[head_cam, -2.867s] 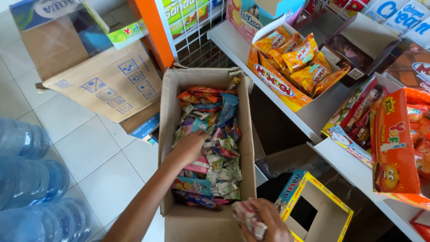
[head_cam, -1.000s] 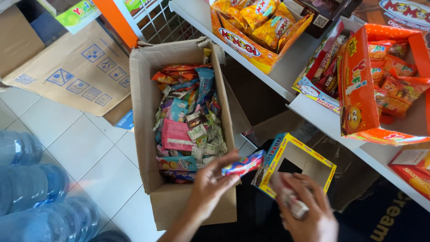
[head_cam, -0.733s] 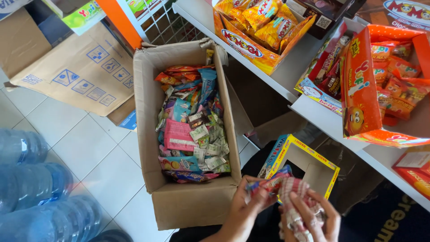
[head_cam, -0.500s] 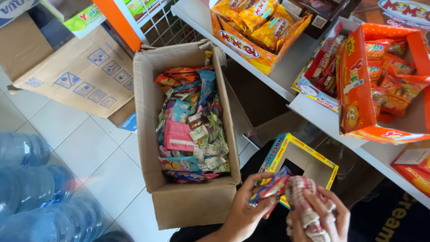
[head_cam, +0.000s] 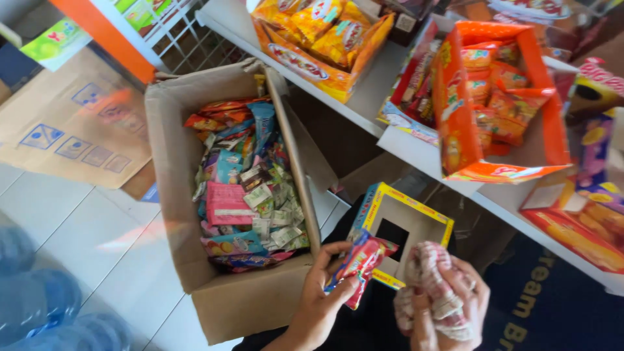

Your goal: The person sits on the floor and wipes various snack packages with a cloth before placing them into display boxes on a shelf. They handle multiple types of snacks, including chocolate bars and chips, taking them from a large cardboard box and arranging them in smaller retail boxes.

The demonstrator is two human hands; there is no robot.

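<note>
L hand (head_cam: 317, 300) grip pinches red-blue snack pack (head_cam: 358, 263), long axis tilted up-right toward yellow box (head_cam: 406, 224), beside carton (head_cam: 175, 195); R hand (head_cam: 448, 305) clutches prob. a checked cloth (head_cam: 434, 296).

both hands are bare — no gloves, rings or watch showing on the left hand (head_cam: 320, 296) or the right hand (head_cam: 448, 305). the left forearm is uncovered too — no sleeve reaches into view.

Head camera looks steeply down, close over the cardboard box (head_cam: 175, 214), slightly blurred.
</note>
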